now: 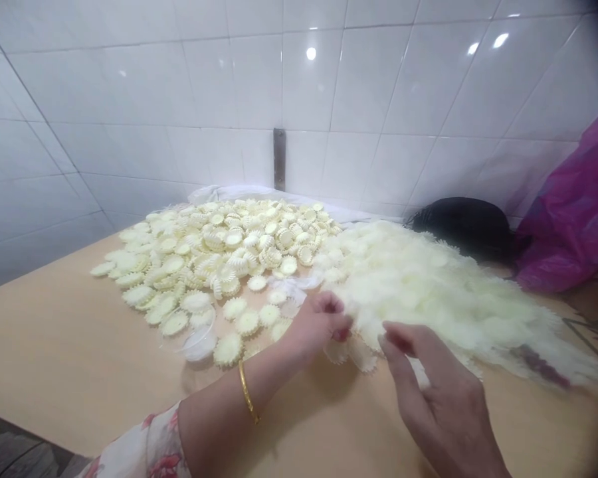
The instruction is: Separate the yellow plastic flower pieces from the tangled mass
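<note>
My left hand [321, 322], with a gold bangle [249, 392] on its wrist, is curled closed near the front of the right-hand pile. Facing it across a small gap, my right hand [438, 385] has its thumb and index finger brought together in a pinch. What either hand holds, if anything, is too small or blurred to make out. Beneath the hands lie a few thin, translucent scalloped pieces [363, 355]. A broad heap of sheer, pale scalloped pieces [403, 279] spreads behind them. Left of it sits a large pile of thicker cream discs [234, 239] with ridged edges.
A clear plastic container [199, 342] rests at the front of the disc pile. White cloth or plastic [359, 214] lies along the tiled wall [219, 86]. At the right are a black rounded object [463, 226] and a magenta plastic bag [573, 212]. The table [54, 352] is wooden.
</note>
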Demonstrator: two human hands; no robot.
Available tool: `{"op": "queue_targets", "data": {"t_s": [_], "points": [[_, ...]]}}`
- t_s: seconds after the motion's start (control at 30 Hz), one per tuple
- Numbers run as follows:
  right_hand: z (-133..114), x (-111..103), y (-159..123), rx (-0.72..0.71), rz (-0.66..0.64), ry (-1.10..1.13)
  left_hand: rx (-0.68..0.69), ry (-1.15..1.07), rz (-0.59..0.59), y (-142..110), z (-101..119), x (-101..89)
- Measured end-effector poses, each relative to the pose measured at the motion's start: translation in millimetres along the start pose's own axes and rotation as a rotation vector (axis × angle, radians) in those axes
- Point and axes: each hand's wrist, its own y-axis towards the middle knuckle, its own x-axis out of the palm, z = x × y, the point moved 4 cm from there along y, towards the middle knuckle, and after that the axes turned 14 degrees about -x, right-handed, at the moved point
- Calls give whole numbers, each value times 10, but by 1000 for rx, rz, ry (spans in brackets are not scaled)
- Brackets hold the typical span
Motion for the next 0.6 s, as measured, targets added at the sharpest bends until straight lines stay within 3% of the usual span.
{"op": "queue_targets", "data": {"t_s": [0.13, 0.27, 0.4, 0.5, 0.6], "points": [[129, 101, 102, 115, -135, 56, 3, -39, 5, -4, 7, -1], [263, 213, 303, 243, -178, 138, -26, -93, 0, -3, 37, -19], [353, 420, 378, 413, -257, 511, -39, -95, 40, 20, 31, -55], [363, 533, 343, 461, -251, 730, -40, -65, 50, 42, 4, -62], [372, 553, 293, 457, -208, 719, -51, -52, 30, 46, -22, -42]]}}
